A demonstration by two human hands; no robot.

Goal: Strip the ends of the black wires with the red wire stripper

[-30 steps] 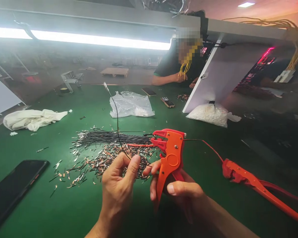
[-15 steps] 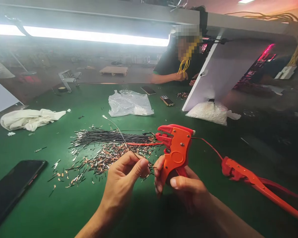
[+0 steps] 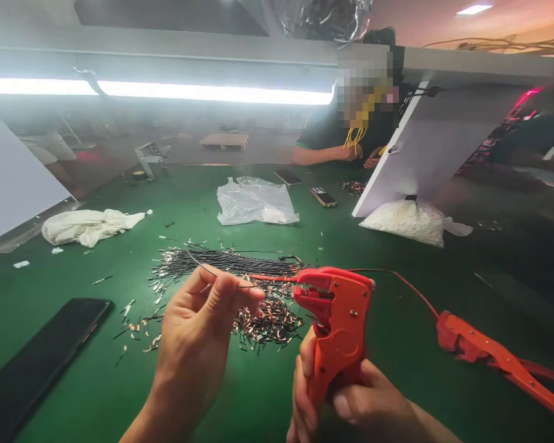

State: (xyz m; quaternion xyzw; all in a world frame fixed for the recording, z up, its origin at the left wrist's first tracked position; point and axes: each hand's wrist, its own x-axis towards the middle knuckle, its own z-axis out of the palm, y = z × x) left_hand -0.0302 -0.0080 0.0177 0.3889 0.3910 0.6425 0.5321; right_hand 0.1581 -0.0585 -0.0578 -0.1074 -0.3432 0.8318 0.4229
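My left hand [image 3: 198,335] pinches a thin black wire [image 3: 206,267] between thumb and fingers. One end of the wire points right, toward the jaws of an orange-red wire stripper [image 3: 339,329], with a gap between them. My right hand [image 3: 346,394] is wrapped round the stripper's handles and holds it upright. Behind my hands lies a bundle of black wires [image 3: 221,261] with metal ends at the left. In front of the bundle spreads a pile of short wire scraps [image 3: 270,320] with bare copper showing.
A second orange tool [image 3: 484,344] lies at right and a black phone [image 3: 50,363] at left. Farther back are a clear plastic bag [image 3: 256,200], a white cloth [image 3: 90,226], a bag of white pieces [image 3: 406,221] and a slanted white panel [image 3: 425,141]. A co-worker [image 3: 332,144] sits opposite.
My left hand has moved left with the wire, away from the stripper. The stripper in my right hand is lower in view and a little to the right. The whole view has shifted.
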